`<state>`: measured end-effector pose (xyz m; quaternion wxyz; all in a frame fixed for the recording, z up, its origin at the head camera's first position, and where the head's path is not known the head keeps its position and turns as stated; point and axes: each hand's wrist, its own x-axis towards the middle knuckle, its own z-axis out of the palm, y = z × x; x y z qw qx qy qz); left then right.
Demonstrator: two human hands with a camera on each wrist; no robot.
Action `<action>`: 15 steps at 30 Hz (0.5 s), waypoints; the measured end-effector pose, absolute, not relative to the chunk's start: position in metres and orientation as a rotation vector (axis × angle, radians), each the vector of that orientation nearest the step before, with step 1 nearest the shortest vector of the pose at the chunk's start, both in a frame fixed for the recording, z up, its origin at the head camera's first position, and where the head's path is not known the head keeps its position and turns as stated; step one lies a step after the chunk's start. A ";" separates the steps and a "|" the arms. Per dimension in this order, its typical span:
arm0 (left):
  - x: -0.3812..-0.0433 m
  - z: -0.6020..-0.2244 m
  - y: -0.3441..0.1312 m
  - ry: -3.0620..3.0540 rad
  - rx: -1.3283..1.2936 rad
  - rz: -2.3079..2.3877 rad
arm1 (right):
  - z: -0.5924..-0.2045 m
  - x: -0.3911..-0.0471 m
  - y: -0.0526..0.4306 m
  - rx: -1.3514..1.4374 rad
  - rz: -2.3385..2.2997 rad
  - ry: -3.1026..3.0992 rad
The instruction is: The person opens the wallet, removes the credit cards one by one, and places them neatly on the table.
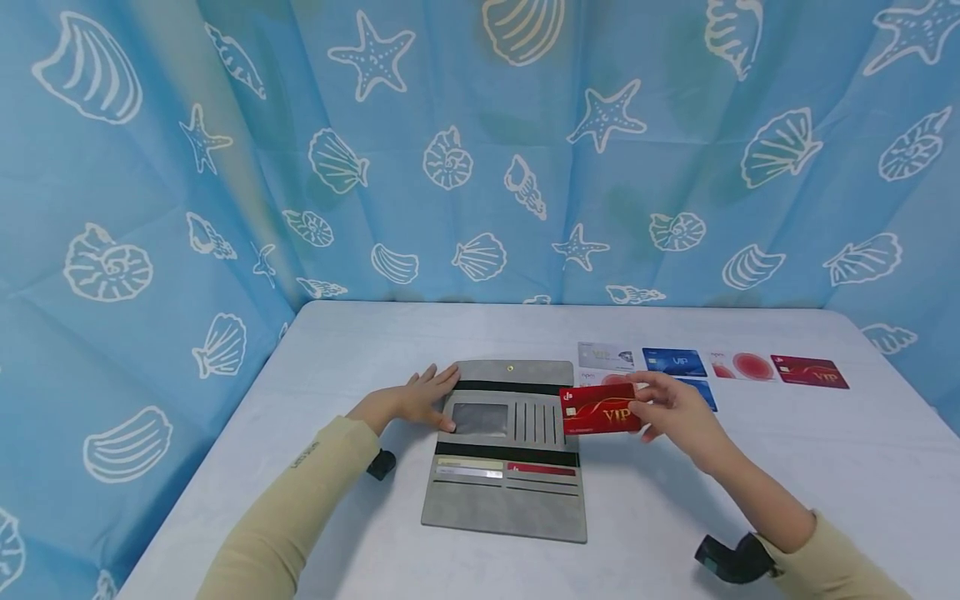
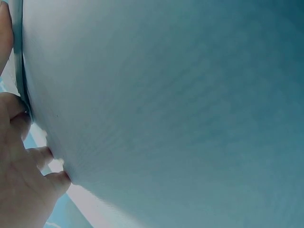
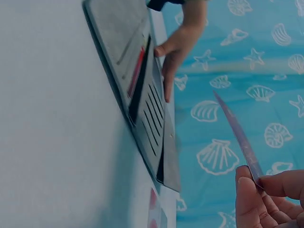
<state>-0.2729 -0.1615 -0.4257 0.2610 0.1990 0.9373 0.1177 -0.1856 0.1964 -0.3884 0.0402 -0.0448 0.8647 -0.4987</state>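
Observation:
A grey long wallet (image 1: 502,510) lies unfolded on the table. My left hand (image 1: 420,400) rests on its upper left edge, fingers spread and thumb by the clear window (image 1: 480,419). Between thumb and fingers, my right hand (image 1: 678,417) pinches a red VIP card (image 1: 592,411) over the wallet's right edge, beside the middle row of slots. The right wrist view shows that card edge-on, raised off the table. Lower slots hold a red card (image 1: 542,469) on the right and pale cards (image 1: 469,468) on the left. The wallet's grey surface fills most of the left wrist view.
Behind the right hand lie a silver card (image 1: 604,356), a blue VIP card (image 1: 673,362), a white card with a red circle (image 1: 742,366) and another red card (image 1: 810,372). A second row is partly covered by the hand. A blue shell-patterned curtain (image 1: 420,208) hangs behind the table.

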 end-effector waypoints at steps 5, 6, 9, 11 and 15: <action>-0.273 -0.425 -0.161 2.539 0.540 0.325 | -0.385 -0.190 0.208 -0.076 -1.535 2.633; -0.273 -0.426 -0.161 2.539 0.539 0.325 | -0.385 -0.190 0.211 -0.065 -1.534 2.636; -0.274 -0.426 -0.161 2.540 0.538 0.319 | -0.382 -0.192 0.220 -0.038 -1.535 2.642; -0.274 -0.427 -0.161 2.539 0.535 0.316 | -0.381 -0.194 0.225 -0.025 -1.544 2.636; -0.274 -0.426 -0.161 2.535 0.528 0.325 | -0.378 -0.197 0.235 0.009 -1.565 2.601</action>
